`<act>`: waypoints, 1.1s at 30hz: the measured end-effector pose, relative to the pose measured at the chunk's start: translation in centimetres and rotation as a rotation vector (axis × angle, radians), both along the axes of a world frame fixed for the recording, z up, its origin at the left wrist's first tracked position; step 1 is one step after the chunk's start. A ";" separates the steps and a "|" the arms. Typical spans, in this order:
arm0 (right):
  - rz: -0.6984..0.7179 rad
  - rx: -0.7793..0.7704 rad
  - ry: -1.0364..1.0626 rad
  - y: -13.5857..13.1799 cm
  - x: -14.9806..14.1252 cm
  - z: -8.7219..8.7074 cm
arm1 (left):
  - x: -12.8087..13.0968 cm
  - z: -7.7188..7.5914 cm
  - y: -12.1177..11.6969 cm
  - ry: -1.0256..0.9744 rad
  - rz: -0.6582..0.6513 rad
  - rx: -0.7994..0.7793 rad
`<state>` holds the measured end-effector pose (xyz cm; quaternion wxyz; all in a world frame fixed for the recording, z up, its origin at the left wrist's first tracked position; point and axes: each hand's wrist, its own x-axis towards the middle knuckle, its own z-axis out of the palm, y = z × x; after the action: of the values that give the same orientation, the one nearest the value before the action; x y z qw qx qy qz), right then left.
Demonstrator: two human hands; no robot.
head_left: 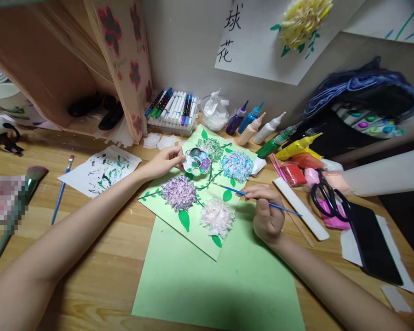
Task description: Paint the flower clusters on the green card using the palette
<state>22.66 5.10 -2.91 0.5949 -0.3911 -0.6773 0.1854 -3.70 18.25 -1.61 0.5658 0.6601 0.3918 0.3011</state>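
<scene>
My left hand [167,162] grips the edge of a small round paint palette [197,162] with green, purple and dark paint in its wells. It is held over a light green picture [207,236]. My right hand [268,214] pinches a thin blue paintbrush [255,198], its tip close to a painted brown branch on the picture; whether it touches, I cannot tell. Ruffled flowers stand out from the sheet: a purple one [179,193], a pale pink one [217,217], a blue one [237,166] and a green one [211,149]. Painted green leaves lie around them.
A larger green sheet [214,294] lies under the picture. Paint bottles [251,129], a bowl of tissue [215,112] and markers [174,108] stand behind. Black scissors [330,202] and a white strip [301,209] are at right. A stained tissue [105,170] and another brush [62,189] lie left.
</scene>
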 end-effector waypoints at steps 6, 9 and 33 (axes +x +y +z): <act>0.015 -0.101 -0.193 0.3 0.3 0.2 | 0.0 0.3 -0.2 -0.008 -0.007 -0.006; 0.044 -0.158 -0.218 0.5 0.2 0.2 | -0.1 0.5 -0.2 -0.008 -0.017 -0.002; 0.174 -0.258 -0.348 0.6 -0.3 0.6 | -0.2 0.8 -0.2 -0.015 -0.053 -0.015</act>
<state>22.36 5.73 -2.30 0.3959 -0.4303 -0.7714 0.2508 -3.92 18.02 -0.82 0.5812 0.6640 0.3721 0.2878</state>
